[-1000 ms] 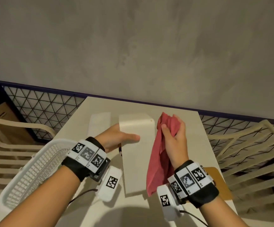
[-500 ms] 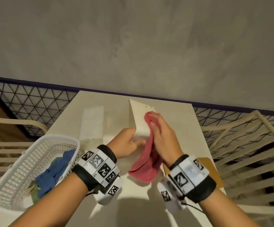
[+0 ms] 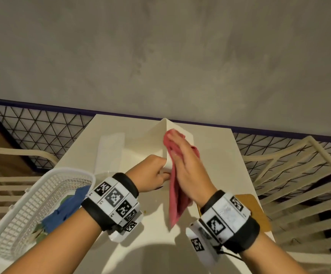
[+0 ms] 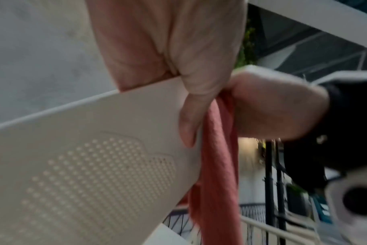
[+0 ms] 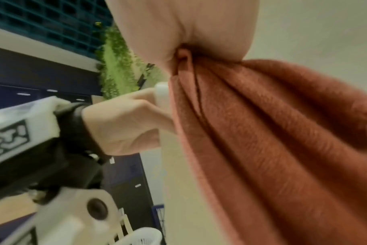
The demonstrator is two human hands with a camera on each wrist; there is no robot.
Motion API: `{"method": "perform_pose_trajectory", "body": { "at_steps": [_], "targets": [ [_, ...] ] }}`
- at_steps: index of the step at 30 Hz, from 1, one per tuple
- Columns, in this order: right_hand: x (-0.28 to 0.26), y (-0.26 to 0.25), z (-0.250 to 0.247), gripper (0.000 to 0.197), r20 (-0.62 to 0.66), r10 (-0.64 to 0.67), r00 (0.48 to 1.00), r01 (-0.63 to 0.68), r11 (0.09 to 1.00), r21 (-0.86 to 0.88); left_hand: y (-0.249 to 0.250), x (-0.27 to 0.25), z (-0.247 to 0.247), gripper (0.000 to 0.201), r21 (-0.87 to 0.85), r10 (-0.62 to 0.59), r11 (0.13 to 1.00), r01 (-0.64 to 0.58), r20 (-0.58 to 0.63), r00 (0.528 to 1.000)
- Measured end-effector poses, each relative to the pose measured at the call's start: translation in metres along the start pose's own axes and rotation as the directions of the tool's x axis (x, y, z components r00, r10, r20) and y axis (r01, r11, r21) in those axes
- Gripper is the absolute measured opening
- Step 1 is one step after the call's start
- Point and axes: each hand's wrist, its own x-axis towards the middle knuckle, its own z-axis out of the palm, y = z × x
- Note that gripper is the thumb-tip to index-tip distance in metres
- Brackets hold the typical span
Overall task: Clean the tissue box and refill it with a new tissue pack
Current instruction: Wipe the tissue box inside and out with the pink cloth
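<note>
The cream tissue box [image 3: 154,139] is held tilted above the table, one long edge facing up. My left hand [image 3: 156,173] grips its near end; in the left wrist view the thumb [image 4: 189,126] lies on the box [image 4: 94,157], which has a dotted patch. My right hand [image 3: 188,165] holds the red cloth [image 3: 177,200] bunched in its palm and presses it on the box's right face, the tail hanging down. In the right wrist view the cloth [image 5: 262,149] fills the frame beside the left hand [image 5: 126,126]. A white tissue pack [image 3: 111,151] lies left of the box.
A white mesh basket [image 3: 22,214] with a blue cloth [image 3: 65,210] sits at the table's left front corner. A brown board [image 3: 259,210] lies at the right edge of the table [image 3: 220,155]. Slatted chairs stand on both sides; a grey wall is behind.
The box has turned from flat-side-up to edge-up. My right hand has brought the cloth onto the box's right face and slid it toward the far end.
</note>
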Motion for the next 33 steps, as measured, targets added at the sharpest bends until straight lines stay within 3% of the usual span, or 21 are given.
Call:
{"method": "perform_pose_trajectory", "body": {
  "at_steps": [1, 4, 8, 11, 14, 16, 19, 21, 23, 26, 28, 31, 33],
  "targets": [
    [0.001, -0.004, 0.003, 0.04, 0.022, -0.031, 0.999, 0.031, 0.999, -0.022, 0.005, -0.001, 0.001, 0.034, 0.038, -0.004, 0.999, 0.004, 0.007, 1.0],
    [0.022, -0.006, -0.002, 0.038, -0.009, -0.007, 1.0, 0.007, 1.0, -0.01, 0.011, -0.002, 0.008, 0.018, 0.059, 0.043, 0.997, -0.044, 0.026, 0.999],
    [0.049, 0.008, -0.028, 0.023, -0.143, 0.275, 0.951, -0.268, 0.961, 0.069, 0.009, -0.007, 0.017, 0.023, 0.1, 0.111, 0.988, -0.115, 0.046, 0.993],
    [0.045, 0.019, -0.045, 0.011, -0.129, 0.43, 0.894, -0.373, 0.872, 0.318, 0.004, -0.012, 0.017, 0.025, 0.117, 0.082, 0.989, -0.089, 0.063, 0.995],
    [0.031, 0.025, -0.054, 0.006, -0.119, 0.43, 0.895, -0.353, 0.846, 0.399, 0.003, -0.012, 0.01, 0.02, -0.13, 0.016, 0.991, -0.01, 0.044, 0.999],
    [0.023, 0.026, -0.056, 0.014, -0.142, 0.38, 0.914, -0.303, 0.873, 0.381, 0.003, -0.011, 0.002, 0.035, -0.463, -0.117, 0.876, 0.136, 0.071, 0.991],
    [0.015, 0.026, -0.05, 0.022, -0.16, 0.332, 0.929, -0.282, 0.92, 0.272, 0.0, -0.009, -0.004, 0.067, -0.77, -0.192, 0.612, 0.18, 0.076, 0.978],
    [0.012, 0.029, -0.045, 0.025, -0.198, 0.34, 0.92, -0.29, 0.926, 0.242, 0.004, -0.007, -0.003, 0.06, -0.916, -0.208, 0.351, 0.192, 0.124, 0.97],
    [0.01, 0.03, -0.04, 0.027, -0.245, 0.34, 0.908, -0.28, 0.927, 0.248, 0.004, -0.004, 0.0, 0.036, -0.954, -0.27, 0.207, 0.217, 0.158, 0.95],
    [0.003, 0.027, -0.027, 0.023, -0.284, 0.26, 0.923, -0.216, 0.961, 0.175, 0.002, -0.002, 0.004, 0.027, -0.936, -0.359, 0.27, 0.224, 0.118, 0.926],
    [-0.008, 0.022, -0.014, 0.026, -0.259, 0.096, 0.961, -0.107, 0.994, -0.028, 0.004, 0.0, 0.002, 0.028, -0.932, -0.422, 0.306, 0.195, 0.051, 0.905],
    [-0.02, 0.009, 0.006, 0.042, -0.019, -0.096, 0.995, 0.087, 0.957, -0.277, 0.013, 0.006, -0.002, 0.037, -0.859, -0.515, 0.484, 0.168, -0.123, 0.848],
    [-0.017, 0.003, 0.011, 0.043, 0.108, -0.075, 0.991, 0.107, 0.934, -0.341, 0.013, 0.008, -0.001, 0.046, -0.754, -0.494, 0.628, 0.191, -0.197, 0.847]
  ]
}}
